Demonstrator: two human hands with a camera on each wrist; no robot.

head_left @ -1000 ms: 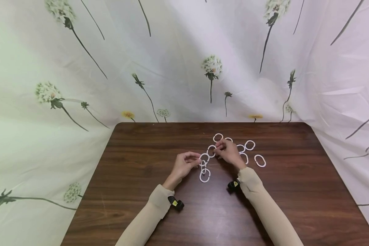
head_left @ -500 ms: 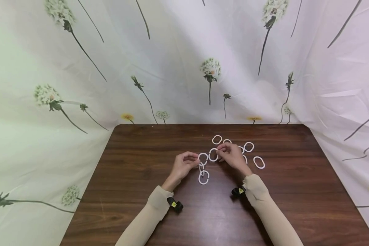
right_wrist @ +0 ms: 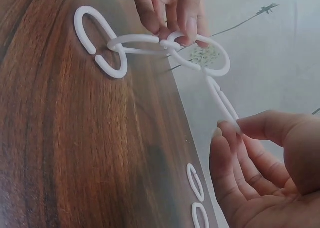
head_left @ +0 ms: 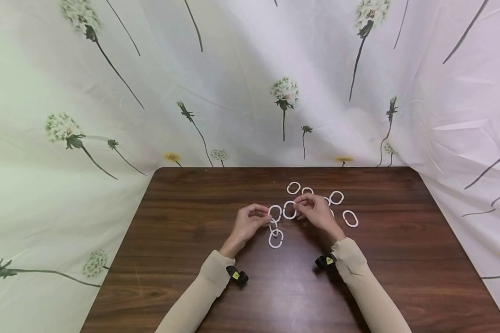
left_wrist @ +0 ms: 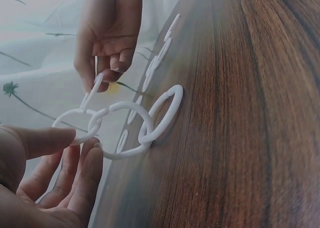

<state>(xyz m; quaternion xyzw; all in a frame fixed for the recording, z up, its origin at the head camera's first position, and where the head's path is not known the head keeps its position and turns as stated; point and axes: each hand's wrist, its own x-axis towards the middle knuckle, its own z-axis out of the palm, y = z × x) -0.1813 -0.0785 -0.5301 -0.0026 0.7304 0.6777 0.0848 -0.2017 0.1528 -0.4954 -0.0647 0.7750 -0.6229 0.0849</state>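
White oval plastic chain links, each with a small gap, are at both hands. My left hand (head_left: 249, 224) pinches the top link (left_wrist: 75, 111) of a joined chain of three between thumb and fingers. From it hangs the middle link (right_wrist: 135, 38), and the lowest link (right_wrist: 82, 33) tilts at the tabletop. To the right, my right hand (head_left: 315, 212) pinches a separate link (right_wrist: 222, 105) between thumb and fingertips. That link stands upright, with its far end right at the rim of the top link in both wrist views.
Several loose links lie beyond and right of my right hand, among them one link (head_left: 293, 182) at the back and another (head_left: 346, 217) at the right. The brown wooden table (head_left: 183, 194) ends at a flower-printed cloth (head_left: 241, 115).
My right hand has shifted slightly right and nearer with its link, then stays almost still over the last half second. The left hand keeps its pinch on the chain with little movement.
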